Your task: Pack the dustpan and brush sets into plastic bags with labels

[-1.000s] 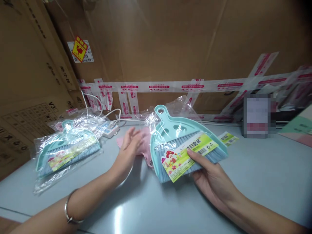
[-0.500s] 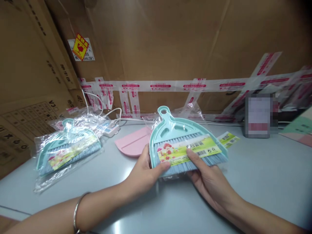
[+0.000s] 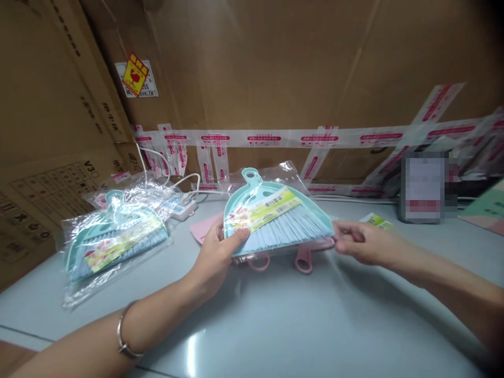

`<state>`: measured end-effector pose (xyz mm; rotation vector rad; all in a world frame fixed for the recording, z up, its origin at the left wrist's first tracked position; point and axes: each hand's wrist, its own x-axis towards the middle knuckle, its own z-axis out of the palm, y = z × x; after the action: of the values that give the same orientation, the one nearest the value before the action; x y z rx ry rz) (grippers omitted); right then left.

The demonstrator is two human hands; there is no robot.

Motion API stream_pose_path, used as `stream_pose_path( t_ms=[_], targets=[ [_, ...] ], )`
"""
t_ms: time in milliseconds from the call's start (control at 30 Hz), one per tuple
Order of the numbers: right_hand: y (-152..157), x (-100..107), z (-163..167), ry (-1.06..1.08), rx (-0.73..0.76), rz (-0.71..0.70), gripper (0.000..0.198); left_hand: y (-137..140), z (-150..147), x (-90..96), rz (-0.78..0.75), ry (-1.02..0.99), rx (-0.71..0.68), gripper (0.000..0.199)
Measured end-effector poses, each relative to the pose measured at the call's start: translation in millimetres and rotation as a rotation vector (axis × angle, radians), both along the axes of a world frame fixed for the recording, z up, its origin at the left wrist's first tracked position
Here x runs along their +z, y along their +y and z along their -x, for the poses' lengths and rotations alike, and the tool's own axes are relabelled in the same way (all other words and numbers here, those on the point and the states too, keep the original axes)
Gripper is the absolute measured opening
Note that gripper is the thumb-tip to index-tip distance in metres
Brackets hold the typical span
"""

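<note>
A light-blue dustpan with a blue-bristled brush (image 3: pixel 283 226) is held tilted toward me in a clear plastic bag. The brush carries a yellow-green card label (image 3: pixel 271 207). My left hand (image 3: pixel 214 257) grips its left side, thumb in front and fingers behind. At its right corner my right hand (image 3: pixel 360 240) pinches with curled fingers; whether on the bag's edge or the dustpan itself I cannot tell. Below and behind it, a pink dustpan (image 3: pixel 199 229) and pink looped handles (image 3: pixel 304 261) show in part on the table.
Another bagged light-blue dustpan and brush (image 3: pixel 118 236) lies at the left of the grey table (image 3: pixel 252 325). A white power strip (image 3: pixel 184 209) with cables sits behind it. A blurred-out phone-like device (image 3: pixel 421 189) stands back right, and a taped cardboard box (image 3: pixel 255 68) walls the rear.
The held dustpan set has shifted left, with more bristles showing. My right hand has moved from the label to its right corner. Pink handles have come into sight beneath.
</note>
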<state>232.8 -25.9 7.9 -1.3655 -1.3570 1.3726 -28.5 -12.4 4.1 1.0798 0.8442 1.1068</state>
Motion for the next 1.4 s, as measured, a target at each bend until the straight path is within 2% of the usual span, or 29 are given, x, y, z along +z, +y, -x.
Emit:
stream_pose_path(
  t_ms=[67, 133, 167, 233, 333, 533, 633, 733, 867, 1033, 1133, 1200, 1267, 1333, 1400],
  targets=[
    [-0.5, -1.8, 4.0, 0.107, -0.131, -0.11, 0.044, -0.9, -0.6, 0.9, 0.009, -0.006, -0.003, 0.045],
    [-4.4, -4.6, 15.5, 0.265, -0.103, -0.13, 0.067, -1.9, -1.7, 1.5, 0.02, -0.006, -0.012, 0.046],
    [-6.9, -6.0, 22.4, 0.327, -0.05, -0.111, 0.071, -2.2, -2.2, 1.6, 0.027, -0.002, -0.022, 0.046],
    [-11.5, -8.0, 34.8, 0.383, 0.045, -0.059, 0.06, -2.6, -3.0, 1.6, 0.045, 0.012, -0.052, 0.046],
    [-14.9, -7.9, 44.4, 0.387, 0.01, -0.055, 0.039, -2.3, -3.2, 1.4, 0.051, 0.044, -0.096, 0.045],
    [-14.8, -7.4, 45.2, 0.428, -0.171, -0.03, 0.037, -4.5, -2.6, 4.3, -0.028, 0.116, -0.189, 0.058],
    [-15.8, -10.5, 45.9, 0.421, -0.209, -0.024, 0.03, -7.8, -2.9, 5.5, -0.03, 0.152, -0.144, 0.062],
    [-17.5, -11.6, 46.8, 0.394, -0.186, -0.014, 0.024, -10.3, -3.3, 6.3, -0.022, 0.159, -0.096, 0.061],
    [-21.7, -7.4, 49.2, 0.341, -0.162, -0.03, 0.029, -11.7, -5.5, 7.5, 0.024, 0.164, -0.071, 0.054],
    [-27.4, -5.4, 53.6, 0.469, -0.297, 0.046, 0.029, -13.5, -7.7, 5.0, 0.04, 0.19, -0.074, 0.058],
    [-26.8, -9.1, 51.4, 0.573, -0.399, 0.053, 0.026, -12.1, -3.1, -0.2, -0.115, 0.211, -0.149, 0.082],
    [-24.9, -11.3, 48.3, 0.628, -0.463, 0.054, 0.024, -9.1, 2.2, -4.0, -0.327, 0.265, -0.255, 0.108],
    [-23.1, -11.8, 45.9, 0.647, -0.465, 0.065, 0.027, -5.2, 6.9, -6.8, -0.556, 0.373, -0.341, 0.122],
    [-22.6, -10.4, 45.5, 0.629, -0.42, 0.068, 0.031, -1.8, 8.9, -8.1, -0.691, 0.458, -0.33, 0.109],
    [-23.5, -7.8, 47.4, 0.579, -0.374, 0.057, 0.034, -0.4, 7.8, -8.2, -0.673, 0.446, -0.235, 0.073]
  ],
)
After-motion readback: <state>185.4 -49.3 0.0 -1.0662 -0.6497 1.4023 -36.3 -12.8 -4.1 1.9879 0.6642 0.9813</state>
